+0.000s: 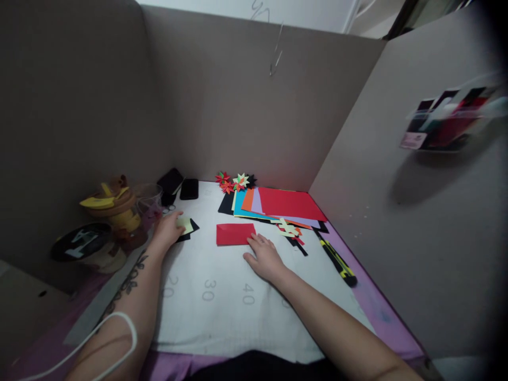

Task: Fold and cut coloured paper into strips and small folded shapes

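A red paper rectangle (235,234) lies flat on the white mat (222,323) in front of me. My right hand (265,256) rests at its right edge, fingers stretched out and fingertips touching the paper. To the left, my left hand (168,230) is over a small pile of pale yellow paper (184,226) and black paper (194,225), its fingers apart at the left side of the pile. Part of that pile is hidden by the hand. Just beyond the left hand, the scissors (170,208) show only in part.
Coloured sheets (293,203) are stacked at the back right, with paper scraps (289,228) before them. A yellow-black cutter (337,259) lies along the right edge. Folded paper stars (239,181), a phone (189,189), a clear cup (147,198) and a lidded tub (105,256) stand around.
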A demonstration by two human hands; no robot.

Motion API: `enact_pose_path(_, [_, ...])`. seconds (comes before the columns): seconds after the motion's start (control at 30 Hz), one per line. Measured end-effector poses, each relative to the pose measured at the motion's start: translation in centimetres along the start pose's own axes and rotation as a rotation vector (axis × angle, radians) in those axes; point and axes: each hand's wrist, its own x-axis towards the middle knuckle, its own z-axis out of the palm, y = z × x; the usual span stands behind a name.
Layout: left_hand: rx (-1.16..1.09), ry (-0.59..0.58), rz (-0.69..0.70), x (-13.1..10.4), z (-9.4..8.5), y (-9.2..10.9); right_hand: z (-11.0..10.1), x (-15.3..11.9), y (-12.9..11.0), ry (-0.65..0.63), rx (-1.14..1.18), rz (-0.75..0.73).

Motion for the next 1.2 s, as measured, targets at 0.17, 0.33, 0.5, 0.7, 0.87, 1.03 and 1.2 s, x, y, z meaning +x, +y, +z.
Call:
enact_pose_path(0.17, [-0.112, 0.201, -0.074, -0.4, -1.9, 2.1, -0.1, 0.4, 0.7, 0.119, 0.057, -0.001])
enact_pose_path(0.33, [-0.433, 0.147, -0.052, -1.8, -0.3, 6.1, -0.3, 1.0, 0.1, 0.345, 0.311, -0.059])
enact_pose_path(0.5, [-0.659, -0.226, 0.048, -4.7, 3.5, 11.4, 0.3, 2.3, -2.1, 0.291, 0.813, -0.019])
enact_pose_path(0.7, [-0.173, -0.118, -0.068, -4.6, 4.1, 10.4, 0.5, 4.6, 0.1, 0.324, 0.817, 0.176])
enact_pose_path(0.87, [-0.168, -0.286, -0.081, -3.7, 5.2, 9.6, 1.0, 5.5, 1.6, 0.283, 0.564, 0.197])
enact_pose_path(1.03, [-0.487, -0.211, -0.140, -3.5, 6.0, 10.0, 1.1, 4.8, 1.0, 0.308, 0.658, 0.089])
enact_pose_path(1.2, [-0.881, -0.262, -0.151, -3.9, 6.2, 10.6, 0.3, 3.5, -0.1, 0.405, 0.609, -0.078])
